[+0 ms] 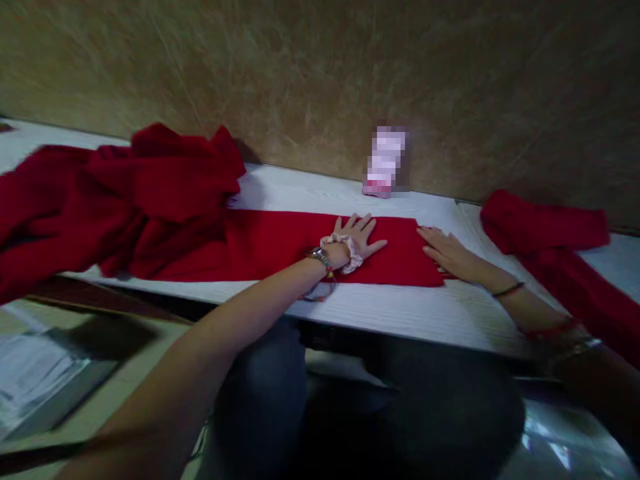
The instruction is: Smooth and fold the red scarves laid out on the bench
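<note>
A long flat strip of red fabric point(285, 247) lies along the white table, its right end cut nearly straight. My left hand point(356, 237) rests on it palm down with fingers spread; a scrunchie and a watch circle that wrist. At the strip's right end lies my right hand point(453, 255), flat with fingers stretched out, the fingertips touching the fabric's edge. Thin striped fringe or threads show beneath that palm, too small to make out. Leftward the strip runs into a crumpled heap of red fabric point(165, 180).
Against the brown wall point(310, 80) leans a phone point(385, 160) with a blurred screen. More red fabric point(545, 223) lies folded at the right of the white table point(300, 187). My legs are under the table's front edge. A bin-like container point(45, 380) stands on the floor at lower left.
</note>
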Tool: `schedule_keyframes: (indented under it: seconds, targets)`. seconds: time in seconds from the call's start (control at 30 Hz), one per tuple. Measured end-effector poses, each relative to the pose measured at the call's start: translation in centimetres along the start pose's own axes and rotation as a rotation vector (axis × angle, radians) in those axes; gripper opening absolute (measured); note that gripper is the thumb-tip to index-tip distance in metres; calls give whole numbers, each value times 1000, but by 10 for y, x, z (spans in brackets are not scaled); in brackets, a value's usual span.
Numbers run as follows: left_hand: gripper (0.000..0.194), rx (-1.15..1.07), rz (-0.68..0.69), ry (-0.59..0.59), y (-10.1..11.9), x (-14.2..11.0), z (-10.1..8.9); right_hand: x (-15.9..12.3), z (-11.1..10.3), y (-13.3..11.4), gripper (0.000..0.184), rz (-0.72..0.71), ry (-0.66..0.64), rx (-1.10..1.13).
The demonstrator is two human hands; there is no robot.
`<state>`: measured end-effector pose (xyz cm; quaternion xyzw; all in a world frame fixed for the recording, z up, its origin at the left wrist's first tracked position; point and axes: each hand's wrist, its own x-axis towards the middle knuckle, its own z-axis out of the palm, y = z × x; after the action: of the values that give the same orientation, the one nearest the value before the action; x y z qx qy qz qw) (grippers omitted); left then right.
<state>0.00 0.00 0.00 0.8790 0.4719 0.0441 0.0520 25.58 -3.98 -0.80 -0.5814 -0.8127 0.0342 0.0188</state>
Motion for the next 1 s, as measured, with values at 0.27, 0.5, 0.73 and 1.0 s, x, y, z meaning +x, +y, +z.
schedule_keyframes:
  seconds: [0.27,0.5,0.73,1.0]
  targets:
    - [64,4,-5,18,0,0,2,-3,-19,-53,61,-219,113,-26]
    - [63,-5,1,36,-2,2,5,-30,0,-42,55,-162,-2,-64]
    - [68,11,113,118,7,-16,-1,-9,-23,-27,55,-69,91,-20]
    - [76,-2,140,-10,1,-27,4,36,-1,-46,54,-115,60,-2]
